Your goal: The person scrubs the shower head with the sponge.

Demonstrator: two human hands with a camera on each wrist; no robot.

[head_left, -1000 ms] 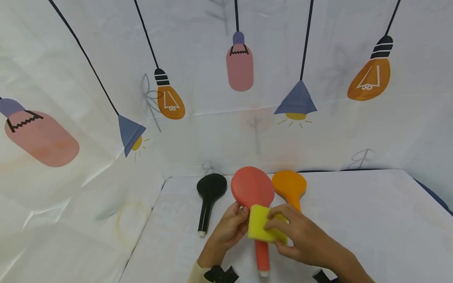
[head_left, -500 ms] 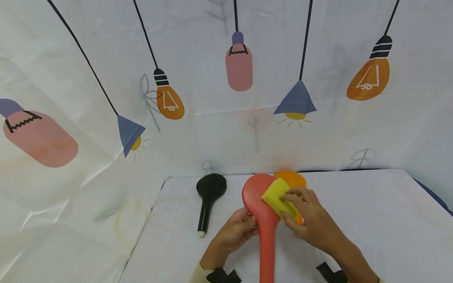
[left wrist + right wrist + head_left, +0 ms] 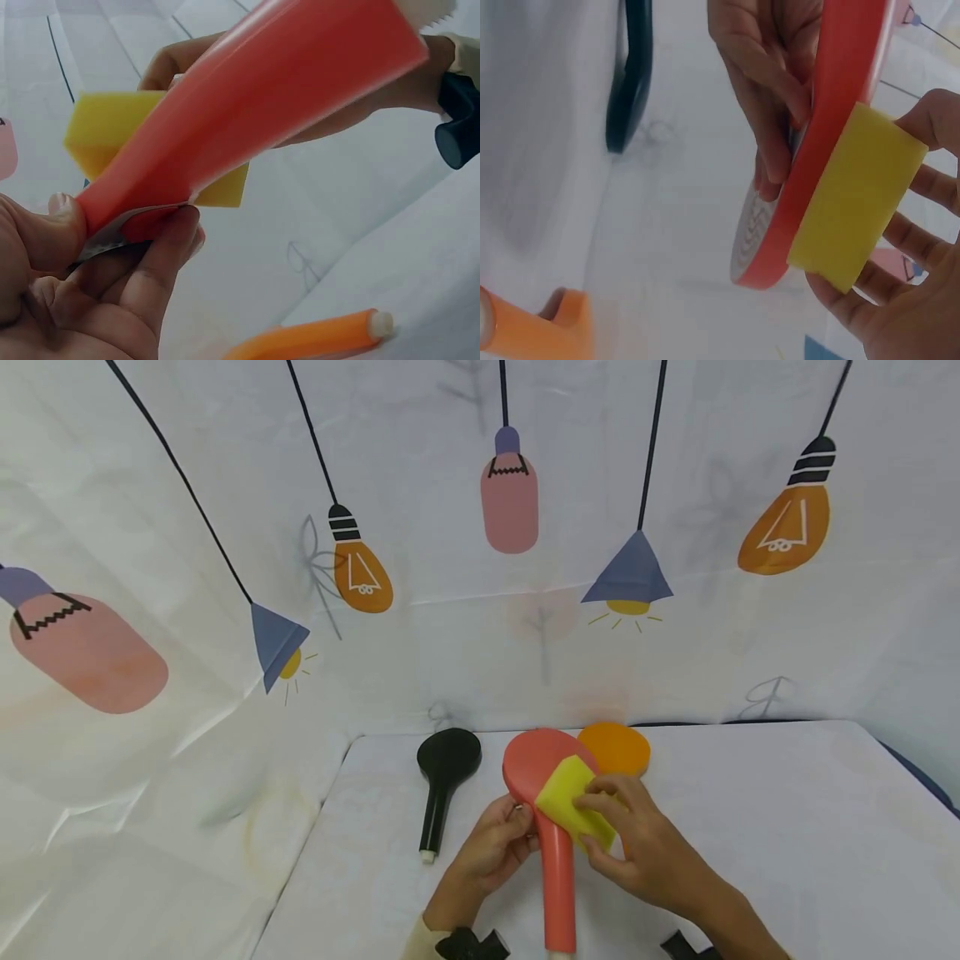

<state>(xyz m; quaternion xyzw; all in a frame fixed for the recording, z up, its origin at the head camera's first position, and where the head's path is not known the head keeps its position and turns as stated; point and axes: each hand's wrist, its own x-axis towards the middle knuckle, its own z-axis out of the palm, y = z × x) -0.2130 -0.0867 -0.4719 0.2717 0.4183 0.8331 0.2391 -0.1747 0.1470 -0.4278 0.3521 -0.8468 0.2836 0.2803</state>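
Observation:
My left hand [image 3: 498, 845] grips a red handheld shower head [image 3: 557, 877] by its neck, thumb on one side and fingers underneath. The shower head's smooth round back faces up, and its handle points toward me. In the right wrist view, part of its pale ringed spray face shows underneath. Between thumb and fingers, my right hand [image 3: 637, 843] holds a yellow sponge [image 3: 567, 797]. That sponge rests against the lower right of the red head, where it meets the neck. In the left wrist view, the red handle [image 3: 247, 97] hides part of the sponge [image 3: 112, 124].
A black shower head [image 3: 442, 777] lies to the left on the white-covered table [image 3: 787, 843]. Behind my right hand lies an orange shower head [image 3: 617, 747], its handle mostly hidden in the head view. A white sheet [image 3: 450, 652] printed with lamps hangs behind the table.
The sponge has moved from the neck up over the round head's right side, then partly back down. The red shower head has shifted toward me and then slightly left.

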